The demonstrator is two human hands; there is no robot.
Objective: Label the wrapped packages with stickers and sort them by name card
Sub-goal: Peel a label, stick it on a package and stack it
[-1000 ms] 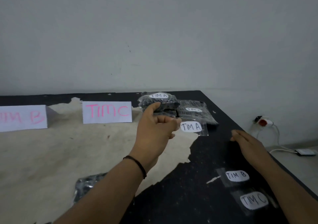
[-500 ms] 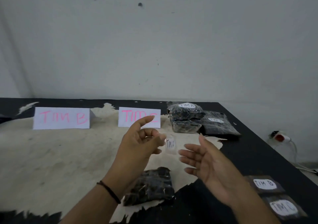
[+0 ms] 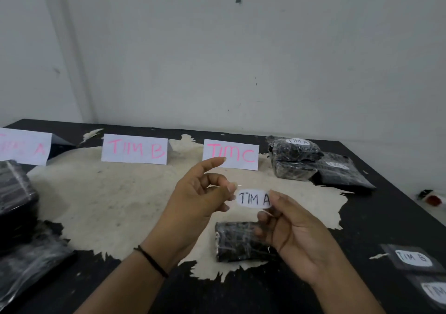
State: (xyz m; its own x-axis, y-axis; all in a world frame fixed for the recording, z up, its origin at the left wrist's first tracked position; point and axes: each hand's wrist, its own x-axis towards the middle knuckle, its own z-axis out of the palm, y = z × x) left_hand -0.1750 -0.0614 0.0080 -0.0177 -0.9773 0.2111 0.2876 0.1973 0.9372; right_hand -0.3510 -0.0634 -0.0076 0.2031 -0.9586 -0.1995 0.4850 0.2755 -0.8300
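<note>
A white oval sticker reading TIM A is held up between both hands above the table. My left hand pinches its left end and my right hand pinches its right end. Below the hands an unlabelled black wrapped package lies on the pale worn patch of the table. Three white name cards stand along the back: TIM A, TIM B, TIM C.
Two stacked black packages, the top one labelled TIM A, sit at the back right beside a flat labelled package. More black packages lie at the left edge. Stickers TIM B and TIM C lie at the right front.
The view swung left, bringing the TIM A card in. My left hand carried the sticker from the back right to the middle, and my right hand came up and took its other end.
</note>
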